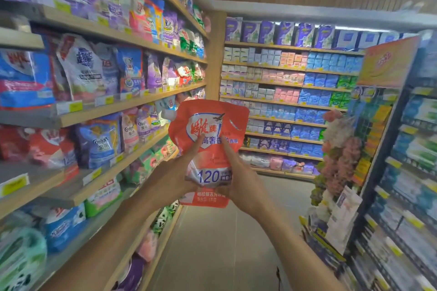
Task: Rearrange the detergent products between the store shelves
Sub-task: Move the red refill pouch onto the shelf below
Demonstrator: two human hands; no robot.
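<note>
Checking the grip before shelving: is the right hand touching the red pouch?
Touching. The head view shows the right hand wrapped around the red detergent pouch's lower right edge, thumb pressed on its front.

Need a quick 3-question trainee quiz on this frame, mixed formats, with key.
1. True or false: the red pouch is resting on a shelf.
2. Multiple choice: which hands hold the pouch? A) left hand only B) right hand only C) both
3. Fill in: the wooden shelves stocked with detergent bags are on the person's ____ side.

Key:
1. False; it is held up in the aisle, clear of the shelves.
2. C; each hand has a grip on a lower side of the pouch, thumbs on its front.
3. Left.
</note>
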